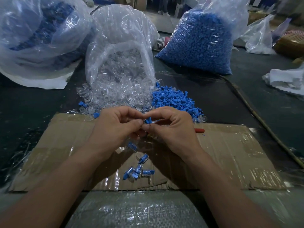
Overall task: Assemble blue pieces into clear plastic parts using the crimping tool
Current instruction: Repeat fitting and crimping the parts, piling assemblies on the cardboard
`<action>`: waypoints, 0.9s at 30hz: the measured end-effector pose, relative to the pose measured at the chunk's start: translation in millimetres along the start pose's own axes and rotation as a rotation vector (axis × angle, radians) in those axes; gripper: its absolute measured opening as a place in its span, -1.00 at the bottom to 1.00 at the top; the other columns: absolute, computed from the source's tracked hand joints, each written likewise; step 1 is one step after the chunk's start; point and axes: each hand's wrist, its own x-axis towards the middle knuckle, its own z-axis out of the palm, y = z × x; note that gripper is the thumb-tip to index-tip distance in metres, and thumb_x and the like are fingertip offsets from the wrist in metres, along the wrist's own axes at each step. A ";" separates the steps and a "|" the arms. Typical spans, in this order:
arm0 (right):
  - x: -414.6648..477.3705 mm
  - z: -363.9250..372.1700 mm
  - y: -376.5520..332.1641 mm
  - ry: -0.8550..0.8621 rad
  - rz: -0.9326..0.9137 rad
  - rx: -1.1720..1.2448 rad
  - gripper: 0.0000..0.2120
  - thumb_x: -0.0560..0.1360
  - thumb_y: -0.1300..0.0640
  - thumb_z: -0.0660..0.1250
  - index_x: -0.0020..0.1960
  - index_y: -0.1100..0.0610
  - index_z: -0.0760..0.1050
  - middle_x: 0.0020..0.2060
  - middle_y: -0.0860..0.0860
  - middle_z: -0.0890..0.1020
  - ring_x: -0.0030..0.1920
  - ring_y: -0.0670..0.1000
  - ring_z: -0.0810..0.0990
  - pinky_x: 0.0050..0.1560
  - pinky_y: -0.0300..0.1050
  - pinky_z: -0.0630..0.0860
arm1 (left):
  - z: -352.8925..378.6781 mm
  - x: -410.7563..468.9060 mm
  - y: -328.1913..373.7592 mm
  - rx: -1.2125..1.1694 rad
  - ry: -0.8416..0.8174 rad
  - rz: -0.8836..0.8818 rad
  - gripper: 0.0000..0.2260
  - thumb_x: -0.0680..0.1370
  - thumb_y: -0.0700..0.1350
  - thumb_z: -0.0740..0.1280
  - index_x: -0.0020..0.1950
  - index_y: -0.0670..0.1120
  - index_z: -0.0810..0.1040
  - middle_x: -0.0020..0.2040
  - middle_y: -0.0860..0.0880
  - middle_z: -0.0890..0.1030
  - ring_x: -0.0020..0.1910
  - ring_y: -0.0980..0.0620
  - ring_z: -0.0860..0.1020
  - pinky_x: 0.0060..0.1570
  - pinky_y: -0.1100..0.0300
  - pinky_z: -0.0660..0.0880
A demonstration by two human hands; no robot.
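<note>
The left hand [113, 127] and right hand [172, 127] met above the cardboard [230, 153], fingertips pinching one blue piece [148, 121] between them; several assembled parts [136, 172] lay below them. Behind, a bag of clear parts [121, 55] spilled beside a loose blue pile [174, 99]; a blue-filled bag [202, 43] stood farther back.

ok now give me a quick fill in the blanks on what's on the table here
1. The piece pinched between the left hand and right hand is ____ in colour.
2. The finished pieces lie on a sheet of ____.
3. The loose blue pile lies to the ____ of the spilled clear parts.
Missing words: blue; cardboard; right.
</note>
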 end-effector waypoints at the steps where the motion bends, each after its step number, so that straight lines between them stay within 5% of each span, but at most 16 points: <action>1: 0.0 -0.1 0.4 -0.006 0.001 0.014 -0.75 0.30 0.28 0.50 -0.12 -0.01 0.62 -0.23 -0.15 0.60 -0.18 -0.14 0.60 -0.14 -0.21 0.56 | -0.2 0.1 0.4 -0.010 -0.004 -0.007 -0.83 0.42 -0.38 0.33 -0.21 -0.11 0.57 -0.39 -0.07 0.66 -0.43 0.06 0.62 -0.44 0.34 0.52; 12: -0.2 -1.3 3.6 -0.018 -0.030 -0.027 -0.67 0.29 0.27 0.51 -0.15 -0.14 0.56 -0.22 -0.14 0.62 -0.17 -0.12 0.60 -0.09 -0.26 0.55 | -1.2 1.3 -1.8 -0.005 -0.001 -0.028 -0.85 0.42 -0.35 0.35 -0.21 -0.10 0.58 -0.41 -0.07 0.65 -0.44 0.05 0.62 -0.44 0.29 0.54; 17: -1.3 -1.9 6.4 -0.008 -0.075 -0.064 -0.74 0.30 0.26 0.51 -0.06 0.04 0.62 -0.21 -0.15 0.61 -0.16 -0.14 0.59 -0.10 -0.28 0.53 | -0.9 -0.7 0.1 -0.046 -0.026 -0.035 -0.83 0.25 -0.13 0.40 -0.20 -0.13 0.58 -0.38 -0.09 0.66 -0.42 0.04 0.63 -0.44 0.31 0.53; 27: -0.9 -3.2 8.2 -0.025 -0.132 -0.103 -0.66 0.31 0.28 0.50 0.05 0.07 0.59 -0.16 -0.11 0.63 -0.10 -0.13 0.61 -0.02 -0.23 0.54 | -0.8 0.2 1.7 -0.062 -0.010 -0.067 -0.91 0.35 -0.33 0.37 -0.21 -0.17 0.56 -0.43 -0.09 0.64 -0.46 0.06 0.61 -0.46 0.30 0.54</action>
